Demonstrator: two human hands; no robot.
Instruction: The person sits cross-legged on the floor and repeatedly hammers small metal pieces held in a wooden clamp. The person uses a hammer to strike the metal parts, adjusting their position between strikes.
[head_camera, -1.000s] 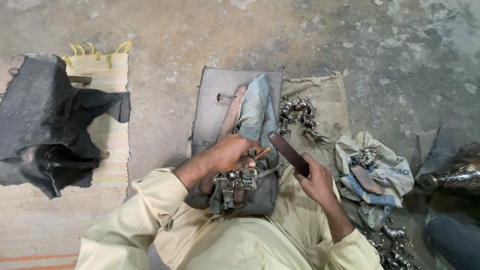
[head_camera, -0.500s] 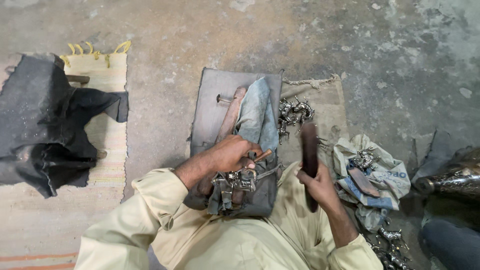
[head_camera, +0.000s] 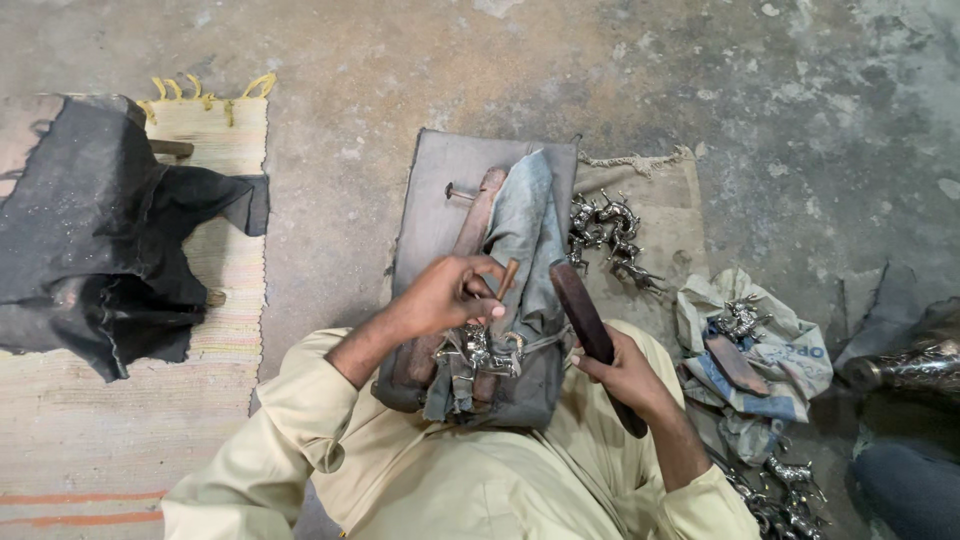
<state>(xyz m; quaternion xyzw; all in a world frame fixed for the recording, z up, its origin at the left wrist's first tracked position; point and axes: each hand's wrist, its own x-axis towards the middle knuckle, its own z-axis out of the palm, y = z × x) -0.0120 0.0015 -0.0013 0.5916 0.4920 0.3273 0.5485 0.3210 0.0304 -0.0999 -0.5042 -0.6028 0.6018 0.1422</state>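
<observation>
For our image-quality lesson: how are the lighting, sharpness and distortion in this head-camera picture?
Head view: soft, even light, weak shadows, no strong glare; wide-lens bending at the edges; left hand and right hand sharp, dark wooden mallet barely blurred; small metal casting glints faintly.

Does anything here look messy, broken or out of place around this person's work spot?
Mostly untidy: small metal figurines lie jumbled on the mat's edge, more spill over crumpled bags, and a dark cloth sits heaped on the rug. Nothing looks broken.
</observation>
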